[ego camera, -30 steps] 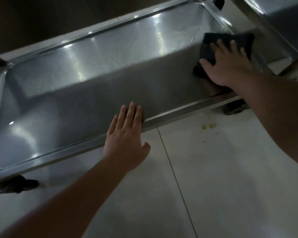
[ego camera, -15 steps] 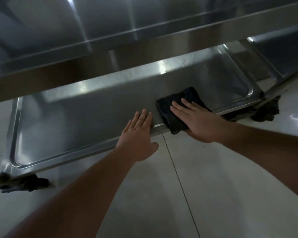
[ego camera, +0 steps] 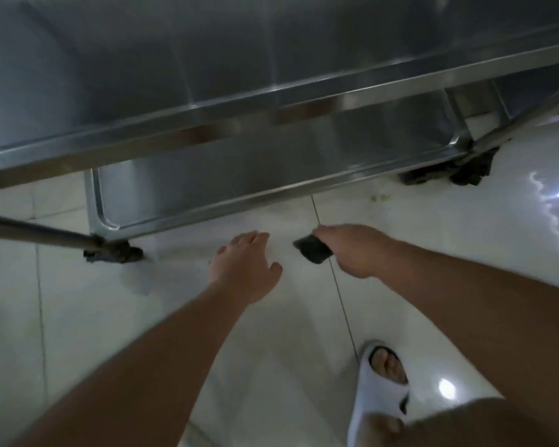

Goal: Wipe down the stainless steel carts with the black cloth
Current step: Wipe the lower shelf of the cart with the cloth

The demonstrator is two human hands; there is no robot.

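The stainless steel cart fills the top of the view. Its upper shelf rim (ego camera: 271, 98) runs across, and the lower shelf (ego camera: 239, 175) lies beneath it near the floor. My right hand (ego camera: 355, 250) hangs over the white floor in front of the cart and grips the bunched black cloth (ego camera: 312, 250), which sticks out to the left of the fist. My left hand (ego camera: 246, 262) hovers beside it with fingers relaxed, touching nothing. Both hands are off the cart.
Black caster wheels sit under the lower shelf at the left (ego camera: 113, 253) and right (ego camera: 465, 172). A cart leg (ego camera: 29, 233) slants in from the left. My foot in a white slipper (ego camera: 381, 382) stands on the tiled floor at lower right.
Both hands have pulled back off the lower shelf's front rim toward me. The right hand, which pressed the cloth flat, now grips it bunched. The view has tilted down and back.
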